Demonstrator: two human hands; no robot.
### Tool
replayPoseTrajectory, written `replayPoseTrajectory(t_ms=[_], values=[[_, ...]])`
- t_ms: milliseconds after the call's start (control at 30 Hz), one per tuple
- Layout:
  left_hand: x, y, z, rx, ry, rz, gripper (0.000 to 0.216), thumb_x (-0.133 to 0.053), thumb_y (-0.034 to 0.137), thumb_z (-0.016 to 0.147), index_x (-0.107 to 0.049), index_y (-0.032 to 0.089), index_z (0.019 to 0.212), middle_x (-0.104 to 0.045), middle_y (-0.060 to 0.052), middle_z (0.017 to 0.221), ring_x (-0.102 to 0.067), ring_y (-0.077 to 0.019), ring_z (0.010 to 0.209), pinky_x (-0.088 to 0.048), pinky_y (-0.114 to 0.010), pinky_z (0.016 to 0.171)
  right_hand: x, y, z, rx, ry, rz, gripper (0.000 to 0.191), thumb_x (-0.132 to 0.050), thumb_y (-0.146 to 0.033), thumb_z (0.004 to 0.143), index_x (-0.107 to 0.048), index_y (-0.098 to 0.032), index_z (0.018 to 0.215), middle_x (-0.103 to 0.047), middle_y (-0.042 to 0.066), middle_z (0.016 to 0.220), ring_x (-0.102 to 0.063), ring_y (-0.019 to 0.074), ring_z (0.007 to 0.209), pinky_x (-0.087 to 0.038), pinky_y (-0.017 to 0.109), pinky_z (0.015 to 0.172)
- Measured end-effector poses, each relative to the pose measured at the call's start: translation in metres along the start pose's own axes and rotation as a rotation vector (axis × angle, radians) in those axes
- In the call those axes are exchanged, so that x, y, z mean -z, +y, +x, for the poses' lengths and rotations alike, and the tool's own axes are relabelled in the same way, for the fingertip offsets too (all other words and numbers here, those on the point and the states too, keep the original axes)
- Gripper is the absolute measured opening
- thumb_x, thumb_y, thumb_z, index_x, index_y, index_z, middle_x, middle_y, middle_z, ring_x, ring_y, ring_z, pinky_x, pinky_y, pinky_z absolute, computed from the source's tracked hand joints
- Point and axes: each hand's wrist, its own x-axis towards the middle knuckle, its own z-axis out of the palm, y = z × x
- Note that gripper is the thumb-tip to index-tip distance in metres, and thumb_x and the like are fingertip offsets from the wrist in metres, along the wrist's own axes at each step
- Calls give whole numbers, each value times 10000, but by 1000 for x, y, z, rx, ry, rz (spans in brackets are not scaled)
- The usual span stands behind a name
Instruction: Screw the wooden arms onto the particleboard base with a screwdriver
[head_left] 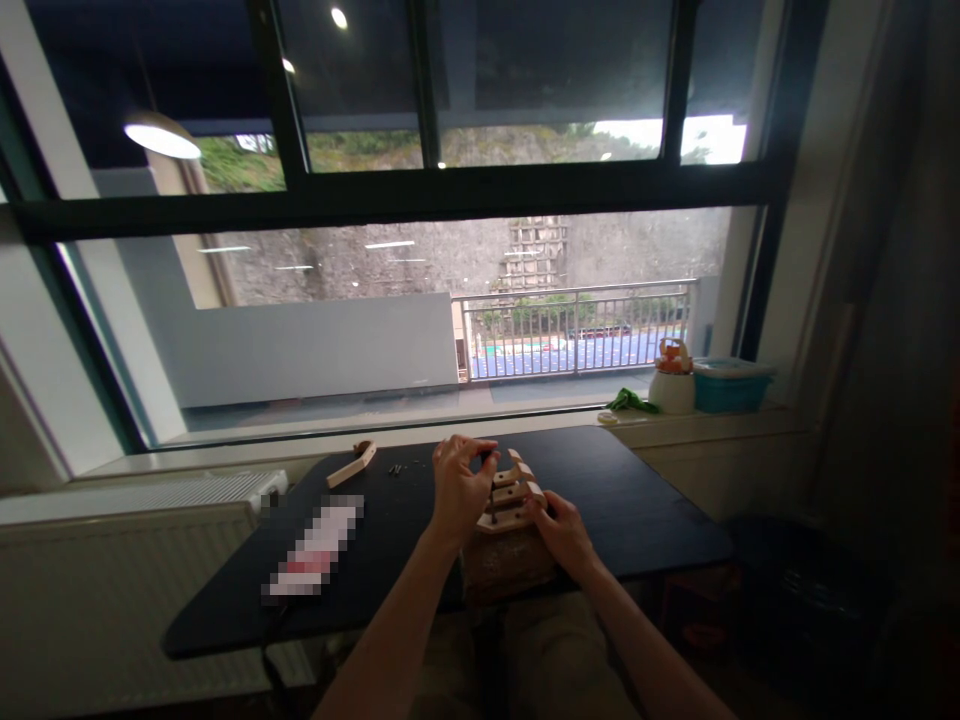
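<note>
A small light-wood assembly (pixel 510 493) of slatted pieces with dark holes and curved ends sits on a rough brown wooden block (pixel 506 565) at the table's near edge. With its fingers closed round the assembly's right side, my right hand (pixel 562 532) grips it. My left hand (pixel 459 487) is above the assembly's left side, thumb and fingers pinched together. Something small and dark shows at those fingertips, too small to name. Farther left on the black table (pixel 630 510) lies an angled light-wood piece (pixel 352 465), with several tiny dark metal bits (pixel 395 469) beside it.
A blurred-out pink and white item (pixel 315 548) lies on the table's left part. Left of the table stands a white radiator (pixel 127 560). The window sill holds a green cloth (pixel 630 401), a white and orange jug (pixel 672 385) and a teal lidded box (pixel 731 388).
</note>
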Motion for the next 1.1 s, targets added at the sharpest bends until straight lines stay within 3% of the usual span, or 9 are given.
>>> replayPoseTrajectory(t_ms=[267, 500, 600, 1100], values=[[-1, -2, 1, -14, -30, -40, 114, -619, 177, 742, -677, 227, 827, -638, 12, 742, -598, -150, 747, -333, -438, 990, -1, 3, 1, -3, -9, -14, 300, -458, -425, 787, -553, -169, 665, -568, 15, 635, -492, 156, 629, -345, 249, 583], [0, -1, -5, 3, 8, -20, 78, -632, 217, 734, -650, 225, 809, -628, -5, 830, -585, -193, 882, -291, -484, 989, -1, 2, 1, -5, -7, -22, 309, -458, -434, 783, -558, -167, 665, -565, 17, 636, -488, 156, 630, -345, 251, 586], [0, -1, -4, 10, 20, -17, 75, -626, 190, 734, -646, 226, 797, -629, 2, 811, -586, -185, 850, -284, -488, 988, -1, 3, 1, -6, -11, -23, 321, -447, -440, 791, -563, -166, 670, -566, 16, 633, -486, 152, 618, -343, 250, 579], [-3, -4, 0, 10, -22, -118, 117, -624, 213, 744, -696, 219, 835, -602, -1, 730, -585, -149, 730, -458, -352, 852, -1, 3, 1, -4, 2, -19, 314, -459, -437, 778, -579, -169, 669, -583, 12, 632, -493, 152, 620, -348, 245, 580]])
